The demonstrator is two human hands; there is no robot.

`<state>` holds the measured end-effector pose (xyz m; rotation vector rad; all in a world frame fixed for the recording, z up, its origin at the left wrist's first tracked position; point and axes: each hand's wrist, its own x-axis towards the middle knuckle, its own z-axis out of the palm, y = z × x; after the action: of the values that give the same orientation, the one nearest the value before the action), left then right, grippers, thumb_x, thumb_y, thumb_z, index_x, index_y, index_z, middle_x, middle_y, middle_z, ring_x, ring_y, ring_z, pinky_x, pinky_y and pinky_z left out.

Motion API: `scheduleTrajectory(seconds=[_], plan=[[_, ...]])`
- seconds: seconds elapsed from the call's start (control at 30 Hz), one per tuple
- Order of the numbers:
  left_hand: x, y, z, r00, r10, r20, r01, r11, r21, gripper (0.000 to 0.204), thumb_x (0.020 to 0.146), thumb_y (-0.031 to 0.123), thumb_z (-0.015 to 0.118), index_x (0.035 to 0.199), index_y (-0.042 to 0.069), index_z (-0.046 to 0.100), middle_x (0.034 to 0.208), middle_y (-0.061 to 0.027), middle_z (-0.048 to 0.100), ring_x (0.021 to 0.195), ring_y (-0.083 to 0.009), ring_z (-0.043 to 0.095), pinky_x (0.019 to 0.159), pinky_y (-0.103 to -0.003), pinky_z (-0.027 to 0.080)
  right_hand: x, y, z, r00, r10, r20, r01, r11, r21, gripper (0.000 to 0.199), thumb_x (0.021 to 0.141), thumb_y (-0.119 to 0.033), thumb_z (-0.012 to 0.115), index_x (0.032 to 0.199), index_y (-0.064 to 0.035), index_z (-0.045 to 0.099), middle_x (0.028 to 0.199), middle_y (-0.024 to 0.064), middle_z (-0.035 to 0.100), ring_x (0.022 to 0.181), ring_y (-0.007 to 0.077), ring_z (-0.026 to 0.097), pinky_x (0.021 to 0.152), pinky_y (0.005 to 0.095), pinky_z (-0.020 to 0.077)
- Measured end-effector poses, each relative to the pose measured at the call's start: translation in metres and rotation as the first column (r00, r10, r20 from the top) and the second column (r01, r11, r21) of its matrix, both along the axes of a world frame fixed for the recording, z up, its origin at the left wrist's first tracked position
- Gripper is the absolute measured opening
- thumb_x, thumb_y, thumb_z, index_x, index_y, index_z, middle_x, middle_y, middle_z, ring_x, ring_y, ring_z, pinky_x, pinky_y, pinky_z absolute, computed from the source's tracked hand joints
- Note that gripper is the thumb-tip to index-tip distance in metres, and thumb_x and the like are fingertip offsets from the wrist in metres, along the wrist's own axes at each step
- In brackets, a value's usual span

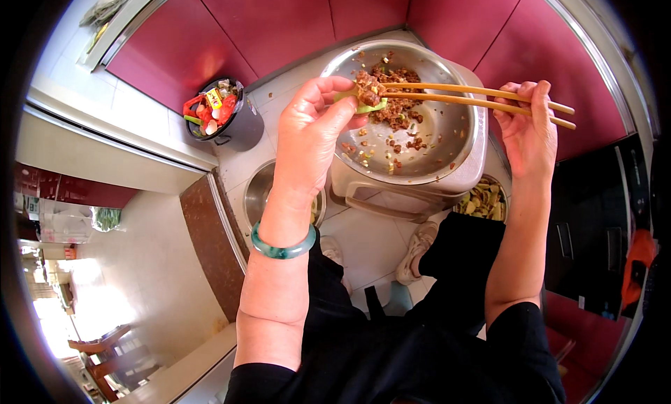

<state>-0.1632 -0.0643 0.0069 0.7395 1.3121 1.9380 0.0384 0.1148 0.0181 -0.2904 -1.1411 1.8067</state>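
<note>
Chopsticks [482, 100] gripped by right hand [529, 128]; left hand [307, 138] pinches wrapper [365, 105] above bowl [447, 135].

Silver steel bowl [447, 135], tan chopsticks [475, 96], green jade bangle [283, 249], dark-red cabinets [279, 19].

A black bin [234, 121] full of red scraps stands on the tiled floor [363, 236] at ten o'clock. Red cabinets [279, 19] run across twelve o'clock, and a bowl of chopped vegetables [484, 200] sits at four.
</note>
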Motion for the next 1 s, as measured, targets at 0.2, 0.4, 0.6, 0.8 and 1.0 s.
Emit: scheduleTrajectory(seconds=[0.2,0.4,0.6,0.8,1.0], plan=[[0.005,0.009,0.000,0.997,-0.037,0.065,0.039,0.999,-0.033,0.017,0.086,0.002,0.048,0.103,0.000,0.052,0.098,-0.0111,0.060,0.089,-0.0194,0.060,0.079,-0.033,0.052,0.011,-0.021,0.019,0.994,-0.105,0.041,0.081,0.922,0.380,0.029,0.095,-0.021,0.039,0.078,-0.0008,0.052,0.085,0.0172,0.059,0.074,0.0232,0.062,0.066,0.0328,0.0531],[0.006,0.016,-0.004,0.995,-0.055,0.077,0.054,0.998,0.017,0.016,0.087,0.001,0.045,0.101,0.000,0.052,0.099,-0.0113,0.059,0.089,-0.0203,0.060,0.080,-0.034,0.052,0.023,-0.032,0.030,0.984,-0.136,0.115,0.044,0.811,0.584,0.029,0.095,-0.020,0.040,0.080,0.0020,0.053,0.088,0.0195,0.057,0.073,0.0247,0.061,0.066,0.0350,0.0524],[0.008,0.017,-0.005,0.992,-0.069,0.110,0.063,0.997,0.050,0.015,0.087,0.001,0.044,0.101,0.001,0.052,0.099,-0.0107,0.059,0.089,-0.0202,0.060,0.080,-0.034,0.052,0.046,-0.009,0.032,0.996,-0.086,0.038,0.061,0.894,0.445,0.035,0.095,-0.032,0.040,0.084,-0.0011,0.052,0.091,0.0177,0.056,0.078,0.0232,0.061,0.070,0.0342,0.0533],[0.013,0.017,-0.004,0.993,-0.116,0.026,0.115,0.993,0.027,0.017,0.086,0.000,0.043,0.101,0.002,0.053,0.100,-0.0093,0.058,0.090,-0.0171,0.060,0.080,-0.032,0.051,0.035,-0.005,0.018,1.000,0.003,0.028,-0.012,0.940,0.342,0.034,0.096,-0.031,0.036,0.082,-0.0024,0.050,0.089,0.0155,0.055,0.078,0.0213,0.060,0.069,0.0327,0.0527],[0.017,0.015,-0.001,0.988,-0.142,-0.056,0.145,0.988,0.045,0.024,0.084,-0.002,0.046,0.107,0.002,0.050,0.105,-0.0093,0.056,0.091,-0.0172,0.059,0.083,-0.032,0.050,0.033,-0.011,0.018,0.996,-0.086,0.028,0.065,0.899,0.433,0.033,0.096,-0.029,0.037,0.081,-0.0025,0.050,0.086,0.0150,0.055,0.073,0.0206,0.058,0.067,0.0350,0.0534]])
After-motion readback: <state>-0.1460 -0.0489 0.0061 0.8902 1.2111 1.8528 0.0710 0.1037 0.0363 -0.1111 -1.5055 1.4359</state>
